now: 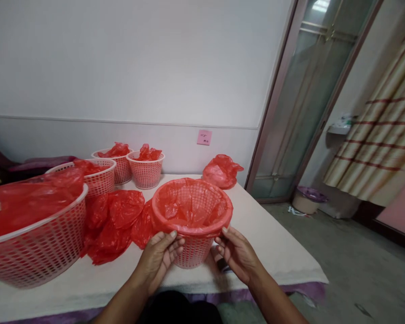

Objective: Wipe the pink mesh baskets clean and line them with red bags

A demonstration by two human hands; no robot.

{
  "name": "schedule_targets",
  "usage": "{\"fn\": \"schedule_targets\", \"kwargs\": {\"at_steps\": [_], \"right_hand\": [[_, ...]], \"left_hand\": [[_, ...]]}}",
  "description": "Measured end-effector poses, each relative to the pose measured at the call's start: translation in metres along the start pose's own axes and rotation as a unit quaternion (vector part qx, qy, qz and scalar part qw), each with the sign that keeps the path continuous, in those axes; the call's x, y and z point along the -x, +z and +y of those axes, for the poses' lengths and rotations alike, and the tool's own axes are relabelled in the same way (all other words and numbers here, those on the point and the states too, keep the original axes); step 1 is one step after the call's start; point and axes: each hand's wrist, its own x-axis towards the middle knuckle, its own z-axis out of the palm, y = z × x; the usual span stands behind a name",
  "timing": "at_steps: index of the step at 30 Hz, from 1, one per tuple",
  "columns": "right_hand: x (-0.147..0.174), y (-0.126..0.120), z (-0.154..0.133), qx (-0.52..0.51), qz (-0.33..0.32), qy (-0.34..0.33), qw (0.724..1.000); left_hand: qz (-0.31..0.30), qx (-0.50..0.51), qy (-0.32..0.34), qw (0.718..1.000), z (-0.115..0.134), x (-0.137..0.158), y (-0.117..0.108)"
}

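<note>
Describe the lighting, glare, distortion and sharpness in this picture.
Head view: soft light, brightest on the wall; head view: bright reflection high on the glass door; head view: door and curtain lean, big left-edge basket looks stretched; head view: lined basket fairly clear, pink note's writing hard to read.

Pink note (204, 137) on wall (138, 58); tan bin (303, 203) on floor (351, 256); striped curtain (384, 117) at right.
</note>
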Motion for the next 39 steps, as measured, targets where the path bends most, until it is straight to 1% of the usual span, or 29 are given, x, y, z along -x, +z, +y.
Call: {"fn": "schedule_targets", "kwargs": {"at_steps": [3, 8, 11, 14, 17, 20, 23, 25, 28, 32, 35, 39], "right_hand": [[-0.004, -0.003, 0.004, 0.006, -0.016, -0.006, 1.0], [-0.01, -0.009, 0.009, 0.046, -0.019, -0.004, 0.999], [-0.012, -0.012, 0.009, 0.097, -0.006, 0.002, 0.995], [-0.012, -0.016, 0.001, 0.142, 0.026, 0.002, 0.99], [-0.013, -0.022, -0.014, 0.176, 0.1, -0.041, 0.979], [-0.018, -0.022, -0.033, 0.221, 0.168, -0.119, 0.953], [-0.03, -0.016, -0.05, 0.249, 0.191, -0.172, 0.934], [-0.038, -0.011, -0.058, 0.26, 0.194, -0.184, 0.928], [-0.045, -0.007, -0.062, 0.278, 0.188, -0.176, 0.925], [-0.039, -0.008, -0.052, 0.281, 0.177, -0.152, 0.931], [-0.028, -0.009, -0.038, 0.236, 0.157, -0.119, 0.952], [-0.017, -0.01, -0.022, 0.148, 0.119, -0.036, 0.981]], "left_hand": [[0.002, -0.02, 0.006, 1.0, -0.005, -0.003, -0.004], [0.025, -0.071, 0.016, 0.997, -0.011, -0.01, -0.01], [0.042, -0.097, 0.016, 0.994, -0.012, -0.014, -0.016], [0.075, -0.105, 0.051, 0.99, -0.006, -0.014, -0.028], [0.1, -0.106, 0.119, 0.982, 0.007, -0.014, -0.038], [0.086, -0.13, 0.166, 0.974, 0.021, -0.018, -0.038], [0.057, -0.144, 0.156, 0.976, 0.029, -0.026, -0.03], [0.062, -0.129, 0.138, 0.98, 0.029, -0.03, -0.027], [0.092, -0.105, 0.122, 0.983, 0.027, -0.031, -0.031], [0.117, -0.072, 0.085, 0.987, 0.027, -0.022, -0.04], [0.103, -0.034, 0.064, 0.992, 0.03, -0.015, -0.037], [0.066, -0.01, 0.062, 0.996, 0.03, -0.012, -0.024]]}}
